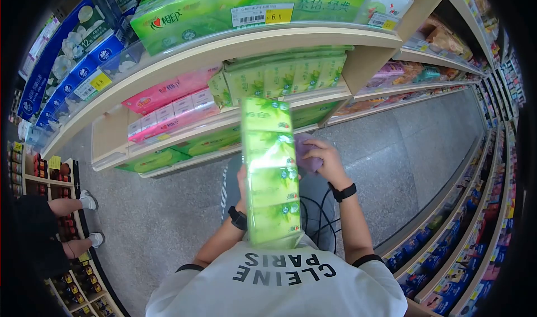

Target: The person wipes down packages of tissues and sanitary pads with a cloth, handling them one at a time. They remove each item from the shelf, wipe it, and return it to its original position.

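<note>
- Green tissue pack [272, 174], centre: could slip if weakly supported.
- Left hand [242, 182], nine o'clock: mostly hidden, grip cannot be told.
- Right hand [331, 163], three o'clock: clamped on purple bundle [307, 152].

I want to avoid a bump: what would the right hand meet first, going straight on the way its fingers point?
Past the purple cloth in its grasp, the right hand would probably meet the green tissue pack, unless it passes underneath; depth is unclear.
</note>
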Available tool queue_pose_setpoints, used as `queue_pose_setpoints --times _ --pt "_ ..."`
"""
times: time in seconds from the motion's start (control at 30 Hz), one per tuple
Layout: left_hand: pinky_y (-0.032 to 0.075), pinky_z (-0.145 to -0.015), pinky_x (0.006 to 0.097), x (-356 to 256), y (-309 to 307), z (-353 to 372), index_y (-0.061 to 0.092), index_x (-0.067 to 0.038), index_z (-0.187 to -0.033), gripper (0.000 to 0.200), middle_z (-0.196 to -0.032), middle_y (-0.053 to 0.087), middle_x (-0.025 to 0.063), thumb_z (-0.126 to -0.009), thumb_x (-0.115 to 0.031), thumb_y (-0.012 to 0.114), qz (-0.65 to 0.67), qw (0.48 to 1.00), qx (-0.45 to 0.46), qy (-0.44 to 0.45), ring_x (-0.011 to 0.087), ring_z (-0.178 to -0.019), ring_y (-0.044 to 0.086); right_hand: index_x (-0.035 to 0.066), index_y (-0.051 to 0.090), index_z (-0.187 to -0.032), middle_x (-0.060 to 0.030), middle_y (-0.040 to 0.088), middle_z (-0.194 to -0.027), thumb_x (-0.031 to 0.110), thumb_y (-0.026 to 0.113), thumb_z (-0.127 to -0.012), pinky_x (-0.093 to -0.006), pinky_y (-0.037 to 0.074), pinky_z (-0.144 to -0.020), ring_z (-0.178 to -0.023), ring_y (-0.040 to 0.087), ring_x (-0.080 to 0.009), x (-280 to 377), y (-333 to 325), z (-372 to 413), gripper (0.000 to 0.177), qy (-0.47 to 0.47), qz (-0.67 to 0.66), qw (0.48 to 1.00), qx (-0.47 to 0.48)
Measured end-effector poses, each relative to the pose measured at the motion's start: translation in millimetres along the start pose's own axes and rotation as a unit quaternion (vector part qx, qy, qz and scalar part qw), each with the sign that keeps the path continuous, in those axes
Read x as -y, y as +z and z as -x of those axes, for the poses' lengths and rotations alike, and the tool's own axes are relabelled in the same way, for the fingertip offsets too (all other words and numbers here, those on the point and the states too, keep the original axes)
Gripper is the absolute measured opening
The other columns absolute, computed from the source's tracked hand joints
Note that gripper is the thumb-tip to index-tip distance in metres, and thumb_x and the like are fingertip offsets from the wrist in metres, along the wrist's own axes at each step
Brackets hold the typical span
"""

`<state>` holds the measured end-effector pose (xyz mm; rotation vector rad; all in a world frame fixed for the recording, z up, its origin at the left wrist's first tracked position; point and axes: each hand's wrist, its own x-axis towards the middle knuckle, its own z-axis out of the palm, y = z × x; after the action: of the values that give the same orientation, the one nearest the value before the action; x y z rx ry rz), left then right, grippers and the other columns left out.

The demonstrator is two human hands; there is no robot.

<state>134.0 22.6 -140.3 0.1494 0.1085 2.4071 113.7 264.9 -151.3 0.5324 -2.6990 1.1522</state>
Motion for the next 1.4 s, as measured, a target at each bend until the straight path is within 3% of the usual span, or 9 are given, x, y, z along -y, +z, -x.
queue_pose_setpoints --times 0.13,0.17,0.3,0.4,0.43,0.67,0.9,1.33,1.4 --pt "0.046 -0.089 0.0605 -20 2 -1 0.016 -0.007 -0.148 0.107 -0.146 0.025 0.0288 -0.073 -0.076 0.049 0.014 0.999 -0.037 -0.015 0.0472 -0.12 0.045 0.008 0.071 -0.09 -0.0121 0.062 -0.114 -0.006 0.061 -0.059 -0.0377 0.045 -0.094 -0.108 0.058 -0.0313 9 -17 -8 0.035 0.029 0.013 0.993 -0.112" --pt "0.05 -0.089 0.0487 -20 7 1 0.024 -0.002 -0.145 0.086 -0.138 0.039 0.0266 -0.086 -0.062 0.042 -0.024 0.999 -0.027 0.0 0.0402 -0.114 0.053 0.007 0.071 -0.092 -0.0136 0.062 -0.115 -0.006 0.061 -0.059 -0.0379 0.045 -0.095 -0.109 0.058 -0.0315 15 -21 -14 0.036 0.023 -0.017 0.986 -0.165" --pt "0.051 -0.087 0.0394 -7 0 10 0.029 -0.005 -0.143 0.071 -0.136 0.044 0.0195 -0.091 -0.049 0.048 -0.178 0.983 -0.042 0.001 0.0288 -0.111 0.056 0.002 0.069 -0.1 -0.0179 0.06 -0.118 -0.005 0.06 -0.061 -0.038 0.043 -0.096 -0.112 0.057 -0.033 77 -35 -36 0.04 0.0 -0.088 0.956 -0.281" --pt "0.048 -0.091 0.0371 -1 -4 15 0.033 -0.004 -0.141 0.074 -0.134 0.046 0.014 -0.088 -0.05 0.056 -0.342 0.931 -0.105 -0.08 0.0228 -0.115 0.052 0.002 0.069 -0.103 -0.0174 0.059 -0.121 -0.002 0.065 -0.062 -0.0382 0.044 -0.096 -0.111 0.058 -0.0341 126 -25 -43 0.042 -0.044 -0.08 0.962 -0.259" --pt "0.043 -0.097 0.035 6 -23 13 0.034 -0.003 -0.139 0.074 -0.132 0.046 0.0096 -0.086 -0.048 0.062 -0.344 0.937 -0.059 0.0 0.0175 -0.12 0.046 0.003 0.069 -0.103 -0.0172 0.059 -0.121 0.0 0.068 -0.061 -0.0387 0.045 -0.095 -0.11 0.058 -0.0344 132 -17 -40 0.043 -0.057 -0.07 0.972 -0.216" --pt "0.037 -0.103 0.0345 -4 -27 14 0.031 -0.004 -0.141 0.069 -0.136 0.042 0.0095 -0.09 -0.041 0.059 -0.397 0.907 -0.122 0.066 0.0191 -0.125 0.041 0.002 0.07 -0.098 -0.0201 0.06 -0.117 0.008 0.074 -0.063 -0.038 0.048 -0.091 -0.107 0.061 -0.0346 141 10 -10 0.035 -0.097 -0.1 0.985 -0.098" --pt "0.026 -0.11 0.039 -29 -20 14 0.013 -0.004 -0.148 0.109 -0.144 0.03 0.0121 -0.071 -0.047 0.077 -0.481 0.869 -0.089 0.069 0.0247 -0.134 0.03 0.004 0.071 -0.097 -0.02 0.06 -0.118 0.012 0.076 -0.064 -0.0384 0.051 -0.084 -0.1 0.063 -0.0345 133 7 -22 0.034 -0.112 -0.154 0.977 -0.091" --pt "0.01 -0.115 0.0423 -3 -17 -54 0.008 0.0 -0.148 0.122 -0.154 0.013 0.0202 -0.061 -0.044 0.082 -0.624 0.78 0.031 0.024 0.0331 -0.143 0.01 0.0 0.062 -0.102 -0.0255 0.057 -0.118 0.012 0.074 -0.071 -0.0408 0.048 -0.088 -0.106 0.059 -0.0345 73 -6 -22 0.035 0.042 -0.192 0.877 -0.439" --pt "0.011 -0.115 0.0419 0 -25 -52 0.007 0.001 -0.148 0.119 -0.153 0.013 0.0196 -0.065 -0.046 0.079 -0.582 0.813 0.031 0.02 0.0322 -0.143 0.01 0.0 0.063 -0.102 -0.0253 0.057 -0.118 0.014 0.075 -0.069 -0.0413 0.047 -0.089 -0.106 0.058 -0.0345 72 -12 -26 0.037 0.015 -0.164 0.891 -0.423"
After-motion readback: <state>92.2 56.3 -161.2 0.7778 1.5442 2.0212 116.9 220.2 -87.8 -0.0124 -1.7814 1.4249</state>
